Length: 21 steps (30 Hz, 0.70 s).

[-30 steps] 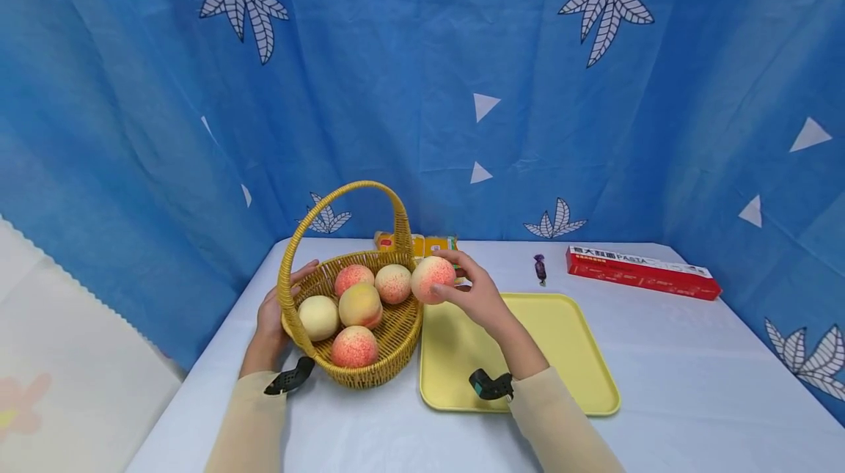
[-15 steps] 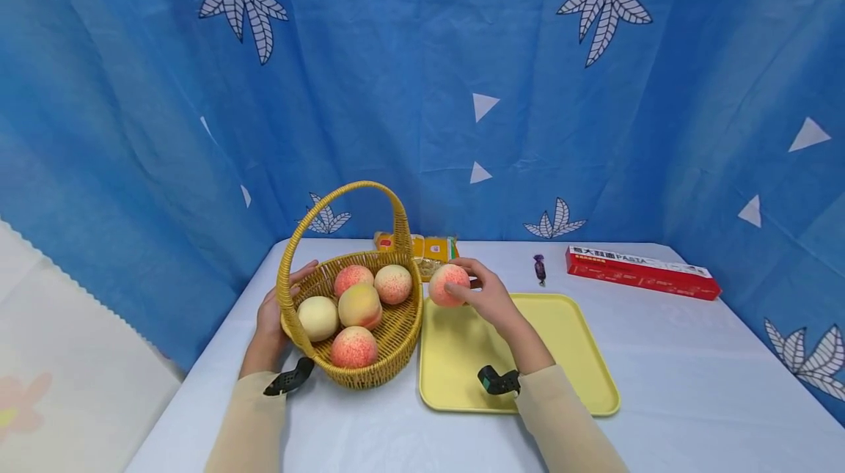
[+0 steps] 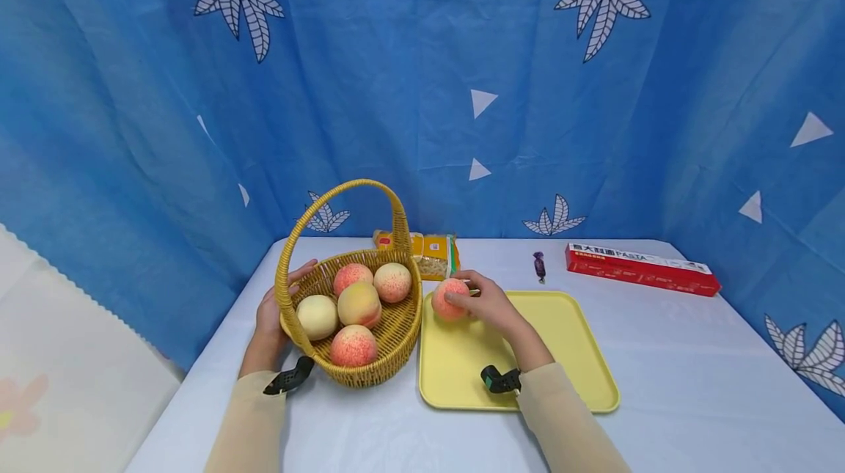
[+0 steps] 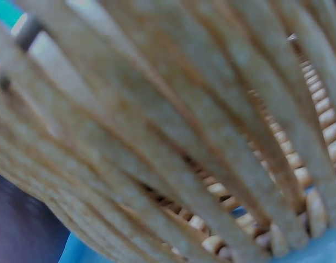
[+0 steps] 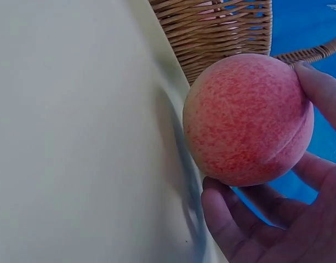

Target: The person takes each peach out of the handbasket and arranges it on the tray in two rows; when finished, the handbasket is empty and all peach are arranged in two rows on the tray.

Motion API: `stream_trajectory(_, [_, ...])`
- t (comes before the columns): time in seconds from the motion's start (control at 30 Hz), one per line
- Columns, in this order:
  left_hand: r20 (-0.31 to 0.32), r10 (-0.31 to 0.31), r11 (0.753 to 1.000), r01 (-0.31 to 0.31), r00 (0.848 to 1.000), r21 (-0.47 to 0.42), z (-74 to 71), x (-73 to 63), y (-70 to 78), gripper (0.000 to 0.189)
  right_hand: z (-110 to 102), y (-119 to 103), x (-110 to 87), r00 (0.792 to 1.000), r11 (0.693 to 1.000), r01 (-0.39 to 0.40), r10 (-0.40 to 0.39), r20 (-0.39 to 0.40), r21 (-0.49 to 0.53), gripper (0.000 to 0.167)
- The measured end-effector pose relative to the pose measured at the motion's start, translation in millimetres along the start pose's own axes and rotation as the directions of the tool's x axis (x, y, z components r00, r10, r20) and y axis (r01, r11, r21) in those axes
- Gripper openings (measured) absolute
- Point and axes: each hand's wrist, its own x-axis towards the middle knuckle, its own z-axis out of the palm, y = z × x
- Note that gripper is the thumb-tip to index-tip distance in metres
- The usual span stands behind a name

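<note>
My right hand [image 3: 491,308] holds a pink-red peach [image 3: 449,300] between thumb and fingers, low over the far left corner of a yellow tray [image 3: 548,378]. In the right wrist view the peach [image 5: 244,120] shows its seam, and the tray's edge runs beside it. A woven basket [image 3: 396,352] with a tall handle stands left of the tray. My left hand [image 3: 269,315] rests along the basket's left side, its visible fingers extended at the rim and its thumb hidden. Several peaches [image 3: 359,305] lie inside the basket. Only blurred basket weave [image 4: 173,131] fills most of the left wrist view.
Behind the basket lies an orange-yellow food packet [image 3: 436,256]. A purple-wrapped candy [image 3: 539,266] sits beyond the tray, with a red pasta box [image 3: 640,271] to its right. A blue curtain [image 3: 422,92] hangs behind the white-covered table [image 3: 686,378].
My right hand has carried the peach rightward and down, from the basket's right rim to the tray's far left corner. My left hand and the basket have stayed put.
</note>
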Motion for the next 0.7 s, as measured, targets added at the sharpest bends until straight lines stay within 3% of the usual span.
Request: stream_trajectory(0.7, [-0.04, -0.013, 1.0, 0.014, 0.999, 0.004, 2.4, -0.2, 2.2, 0.044, -1.8, 0.4, -2.3, 0.999, 0.992, 0.009, -0.014, -0.038, -0.127, 0.061])
